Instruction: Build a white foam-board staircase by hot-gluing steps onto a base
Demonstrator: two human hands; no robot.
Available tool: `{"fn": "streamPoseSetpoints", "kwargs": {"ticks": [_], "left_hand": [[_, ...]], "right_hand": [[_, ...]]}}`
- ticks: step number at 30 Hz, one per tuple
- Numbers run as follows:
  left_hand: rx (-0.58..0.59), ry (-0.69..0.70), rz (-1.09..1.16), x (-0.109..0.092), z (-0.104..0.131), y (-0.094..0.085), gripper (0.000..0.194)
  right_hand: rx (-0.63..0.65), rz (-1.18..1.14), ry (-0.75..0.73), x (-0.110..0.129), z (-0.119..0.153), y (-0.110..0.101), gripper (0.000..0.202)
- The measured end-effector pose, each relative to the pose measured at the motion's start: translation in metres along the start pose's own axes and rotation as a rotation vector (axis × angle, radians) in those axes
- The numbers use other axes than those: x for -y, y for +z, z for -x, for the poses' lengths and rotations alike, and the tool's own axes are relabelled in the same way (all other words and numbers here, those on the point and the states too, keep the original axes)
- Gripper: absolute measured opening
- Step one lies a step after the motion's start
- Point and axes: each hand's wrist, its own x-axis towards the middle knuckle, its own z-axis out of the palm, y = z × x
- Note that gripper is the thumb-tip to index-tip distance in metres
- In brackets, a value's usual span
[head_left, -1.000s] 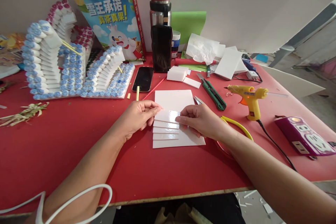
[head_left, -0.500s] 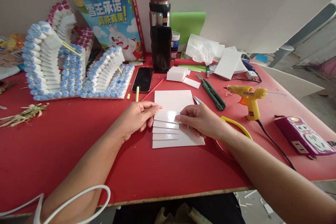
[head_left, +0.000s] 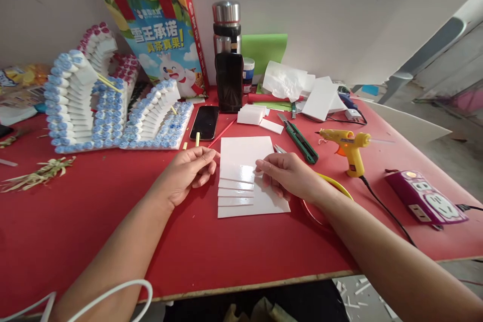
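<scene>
A white board lies flat on the red table, with several overlapping white strips stacked like steps on its left part. My left hand is just left of the board, thumb and forefinger pressed together; whether something small is between them cannot be made out. Over the board's right part is my right hand, its fingers curled beside the strips, with a gap between it and them. Nothing shows clearly in its fingers, and their undersides are hidden.
Behind the board are a pile of white pieces, a phone and a green cutter. To the right stand a yellow glue gun and a purple power strip. Blue-and-white paper models occupy the left back.
Both hands have come off the top strip; my left hand has moved left, away from the board. The view has shifted slightly, showing more of the bag and bottle.
</scene>
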Motion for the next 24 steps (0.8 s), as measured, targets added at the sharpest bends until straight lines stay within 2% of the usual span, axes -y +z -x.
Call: {"fn": "streamPoseSetpoints", "kwargs": {"ticks": [6,9,13,15,19,22,24], "left_hand": [[-0.190,0.096,-0.072,-0.005,0.006,-0.001,0.038],[-0.240,0.107,-0.186,-0.009,0.013,-0.003,0.044],[-0.232,0.165,-0.383,-0.012,0.030,-0.008,0.043],[-0.237,0.115,-0.405,-0.010,0.043,-0.010,0.042],[-0.216,-0.068,-0.206,-0.005,0.069,-0.008,0.052],[-0.162,-0.154,-0.005,-0.005,0.080,-0.003,0.055],[-0.146,-0.175,0.114,-0.006,0.080,0.000,0.053]], "right_hand": [[-0.318,-0.065,-0.118,0.005,0.002,-0.017,0.043],[-0.371,0.053,-0.156,0.001,-0.001,-0.021,0.040],[-0.432,0.280,-0.181,-0.001,0.000,-0.024,0.036],[-0.460,0.398,-0.176,0.001,0.003,-0.025,0.039],[-0.399,0.595,-0.131,0.006,0.009,-0.024,0.042],[-0.271,0.517,-0.077,0.006,0.010,-0.021,0.037],[-0.232,0.407,-0.035,0.004,0.008,-0.020,0.033]]}}
